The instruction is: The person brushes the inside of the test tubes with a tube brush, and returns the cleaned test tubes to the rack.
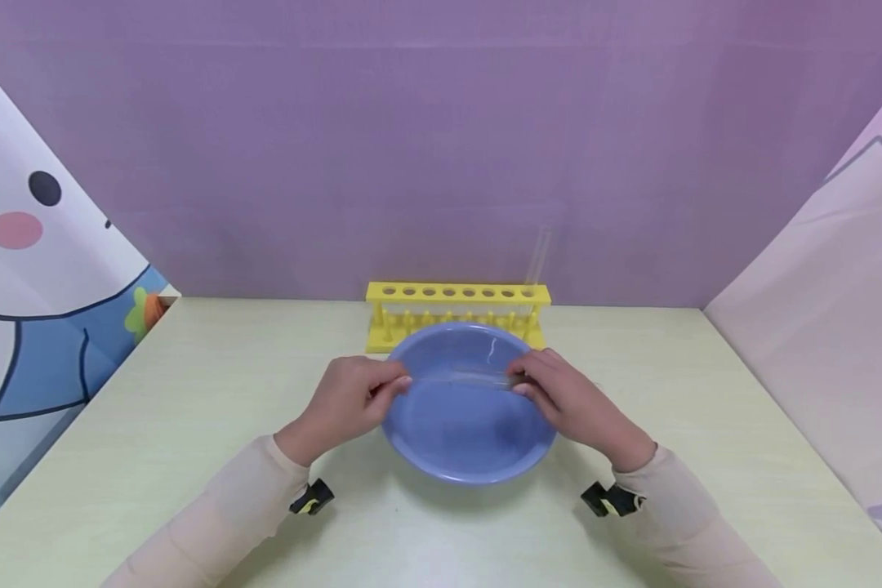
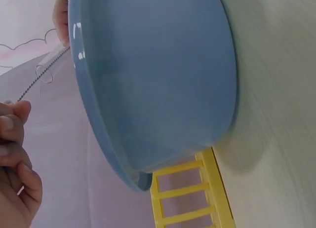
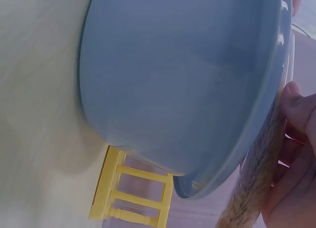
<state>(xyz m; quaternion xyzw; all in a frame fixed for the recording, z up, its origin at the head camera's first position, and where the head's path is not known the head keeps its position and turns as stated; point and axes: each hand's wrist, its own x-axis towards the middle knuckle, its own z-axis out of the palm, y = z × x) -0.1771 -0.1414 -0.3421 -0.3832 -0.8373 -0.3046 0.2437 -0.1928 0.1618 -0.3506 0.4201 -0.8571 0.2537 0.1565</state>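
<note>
Over a blue basin [image 1: 452, 477], my left hand [image 1: 349, 400] pinches the twisted wire handle [image 2: 42, 75] of a test tube brush. On the other side, my right hand [image 1: 576, 400] grips a clear glass test tube [image 1: 463, 379], held nearly level across the basin. The tube's mouth faces the left hand, and the wire runs into it. Brown bristles [image 3: 256, 178] show beside the right fingers in the right wrist view; they seem to lie inside the tube, whose far end is hidden by that hand.
Behind the basin stands a yellow test tube rack [image 1: 448, 299], with another clear tube [image 1: 539, 257] upright at its right end. The pale table [image 1: 250, 351] meets a purple backdrop [image 1: 426, 163]. Printed cloth panels flank both sides.
</note>
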